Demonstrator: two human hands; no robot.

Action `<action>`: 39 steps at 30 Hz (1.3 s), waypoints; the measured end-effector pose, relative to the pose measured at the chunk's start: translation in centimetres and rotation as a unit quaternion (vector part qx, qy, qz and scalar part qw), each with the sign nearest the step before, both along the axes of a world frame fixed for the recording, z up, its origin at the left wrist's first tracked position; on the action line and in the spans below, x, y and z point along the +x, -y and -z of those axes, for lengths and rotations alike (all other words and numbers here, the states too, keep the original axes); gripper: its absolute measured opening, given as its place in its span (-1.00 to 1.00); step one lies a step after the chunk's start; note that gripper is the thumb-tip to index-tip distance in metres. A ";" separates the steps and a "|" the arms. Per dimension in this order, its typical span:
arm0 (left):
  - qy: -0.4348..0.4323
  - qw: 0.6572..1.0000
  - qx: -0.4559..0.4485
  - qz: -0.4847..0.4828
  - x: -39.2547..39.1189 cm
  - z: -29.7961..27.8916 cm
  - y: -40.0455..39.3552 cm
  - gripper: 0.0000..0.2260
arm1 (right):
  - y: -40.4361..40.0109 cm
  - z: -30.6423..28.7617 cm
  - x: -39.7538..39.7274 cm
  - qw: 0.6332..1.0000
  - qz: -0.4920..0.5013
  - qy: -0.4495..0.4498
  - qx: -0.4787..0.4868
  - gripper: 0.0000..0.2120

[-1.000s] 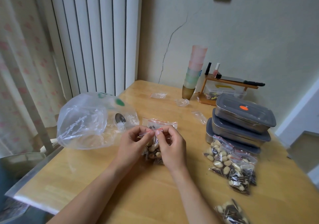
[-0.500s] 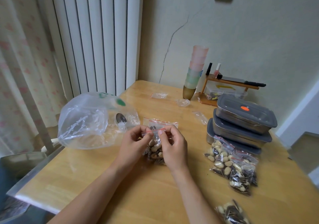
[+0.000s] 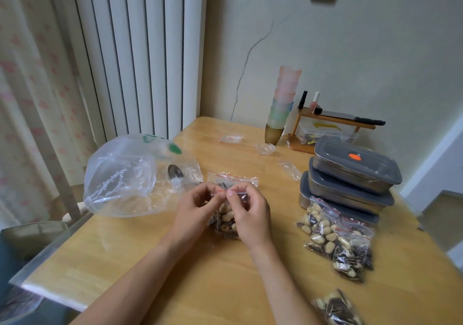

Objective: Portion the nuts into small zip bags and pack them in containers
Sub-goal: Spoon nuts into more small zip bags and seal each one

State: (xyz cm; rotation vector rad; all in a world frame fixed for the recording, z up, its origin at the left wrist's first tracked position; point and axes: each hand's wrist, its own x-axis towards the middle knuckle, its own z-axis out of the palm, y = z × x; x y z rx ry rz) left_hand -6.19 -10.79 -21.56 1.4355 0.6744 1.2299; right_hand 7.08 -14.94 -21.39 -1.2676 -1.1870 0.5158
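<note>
Head view, looking down on a wooden table [image 3: 175, 269]: both hands meet at the table's middle over a small zip bag [image 3: 224, 220] filled with pale nuts and dark striped seeds. The left hand [image 3: 194, 210] and the right hand [image 3: 253, 214] each pinch the bag's red-lined top strip between thumb and fingertips, so both are closed on the bag, which hangs upright with its base on the table. Just behind it lies a second small bag [image 3: 233, 178], lying flat with a little dark content. To the left sits a large clear plastic bag [image 3: 122, 177], puffed up, with green printing too blurred to read; a metal spoon [image 3: 175, 172] shows through its right edge. To the right, three lidded metal containers [image 3: 350, 182] are stacked, the top grey lid bearing an orange sticker with no legible writing. Filled bags [image 3: 335, 244] lean against the stack's front; another filled bag [image 3: 335, 309] lies near the table's near edge. Stacked cups [image 3: 281, 106] stand by the wall.
</note>
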 end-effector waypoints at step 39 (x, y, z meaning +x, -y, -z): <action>0.039 0.999 -0.018 -0.020 -0.2 0.8 -0.9 -0.87 | 0.5 -0.5 0.2 0.999 0.020 0.049 -0.011 -0.83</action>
